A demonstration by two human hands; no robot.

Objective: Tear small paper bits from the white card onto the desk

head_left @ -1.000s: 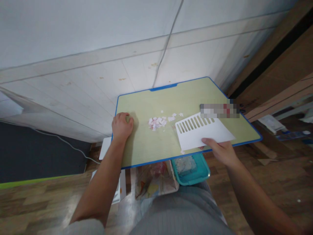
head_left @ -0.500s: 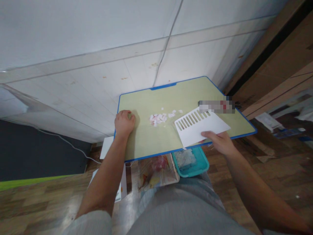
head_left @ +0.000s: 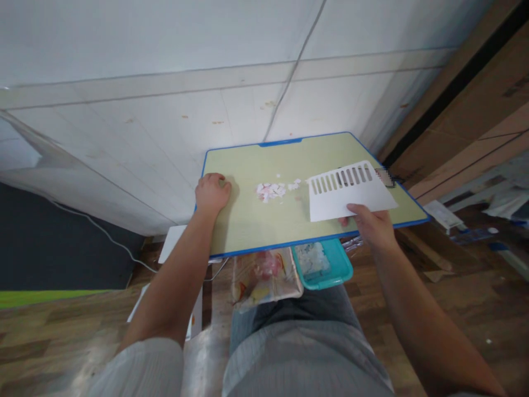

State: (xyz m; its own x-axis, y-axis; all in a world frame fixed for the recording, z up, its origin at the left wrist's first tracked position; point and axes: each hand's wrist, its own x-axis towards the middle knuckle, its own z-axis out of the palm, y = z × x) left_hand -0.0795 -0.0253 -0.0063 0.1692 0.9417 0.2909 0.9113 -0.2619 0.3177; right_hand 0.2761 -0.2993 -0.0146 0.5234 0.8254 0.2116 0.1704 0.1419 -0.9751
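Presently holding a slotted white sheet (head_left: 349, 197) in the right hand (head_left: 375, 225), thumb on top and fingers underneath, over the right half of a blue-rimmed tabletop (head_left: 248, 231), slots toward the wall. Resting the left hand (head_left: 212, 193) at the tabletop's left edge, fingers loosely curled; cannot tell whether gripping it. Having white and pinkish scraps (head_left: 271, 191) loosely heaped between sheet and left hand, with a turquoise tub (head_left: 339, 266) below the near edge.

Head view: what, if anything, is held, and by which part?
Right hand: the card, by the right half of its near edge. Left hand: on the board at its left edge; any grip is unclear.
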